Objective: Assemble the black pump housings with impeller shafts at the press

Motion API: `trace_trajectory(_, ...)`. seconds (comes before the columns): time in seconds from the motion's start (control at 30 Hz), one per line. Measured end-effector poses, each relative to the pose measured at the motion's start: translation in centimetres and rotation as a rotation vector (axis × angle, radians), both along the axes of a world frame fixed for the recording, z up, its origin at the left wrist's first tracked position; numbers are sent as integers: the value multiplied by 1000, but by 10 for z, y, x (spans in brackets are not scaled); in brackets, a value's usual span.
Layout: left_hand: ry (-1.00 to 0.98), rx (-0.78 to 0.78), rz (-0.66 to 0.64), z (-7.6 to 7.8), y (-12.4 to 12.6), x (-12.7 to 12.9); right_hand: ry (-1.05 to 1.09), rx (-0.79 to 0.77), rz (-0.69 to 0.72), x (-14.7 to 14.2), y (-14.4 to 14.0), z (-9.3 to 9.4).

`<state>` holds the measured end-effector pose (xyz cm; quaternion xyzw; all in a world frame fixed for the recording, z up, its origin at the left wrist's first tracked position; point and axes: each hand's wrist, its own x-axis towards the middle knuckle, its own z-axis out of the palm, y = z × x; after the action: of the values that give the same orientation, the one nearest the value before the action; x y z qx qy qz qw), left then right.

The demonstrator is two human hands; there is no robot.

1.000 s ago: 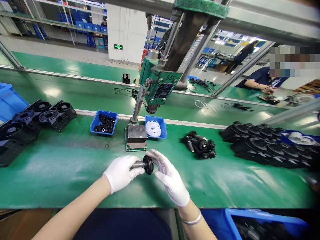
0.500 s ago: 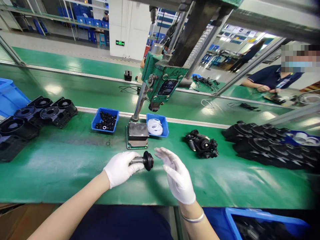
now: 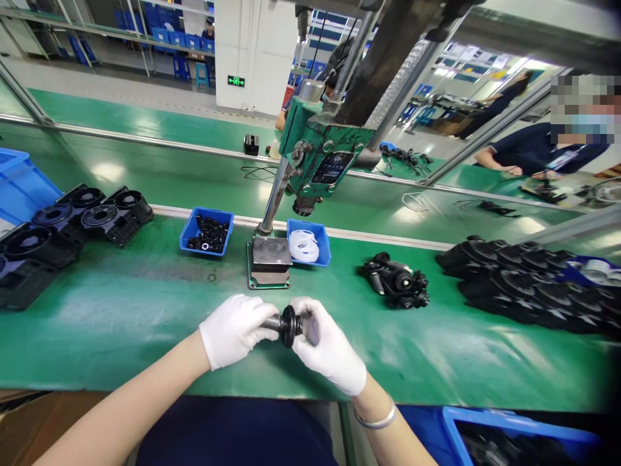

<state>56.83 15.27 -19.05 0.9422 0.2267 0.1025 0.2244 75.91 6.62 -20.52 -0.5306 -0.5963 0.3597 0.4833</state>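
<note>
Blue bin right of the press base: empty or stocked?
Stocked. The blue bin beside the press base holds a pile of white rings; count cannot be told.

A long green table (image 3: pixel 121 323) runs across the view, and a second green belt (image 3: pixel 145 168) lies behind it past a metal rail (image 3: pixel 398 236). Beyond that a grey floor (image 3: pixel 121 90) reaches a white wall (image 3: pixel 252 45) with a green exit sign (image 3: pixel 236 81). Metal shelving (image 3: pixel 145 32) with blue bins stands at the far left. Ceiling lights glare off the green surfaces.
</note>
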Motion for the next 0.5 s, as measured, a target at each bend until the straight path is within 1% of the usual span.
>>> trace_trajectory(0.1, -2, 84, -36, 0, 3, 1, -67, 27, 6, -2, 3, 6)
trace_trajectory(0.2, -24, 146, -39, 1, 8, 0, -111, 64, -10, -4, 8, 11)
trace_trajectory(0.33, 49, 153, -24, 6, 12, 0, -151, 119, -48, -6, 18, 10)
trace_trajectory(0.4, 138, 151, 29, 7, 10, 4, -207, 127, -50, -9, 25, 8)
trace_trajectory(0.5, 281, 172, 216, 7, 8, 15, -311, 156, -16, -19, 35, 5)
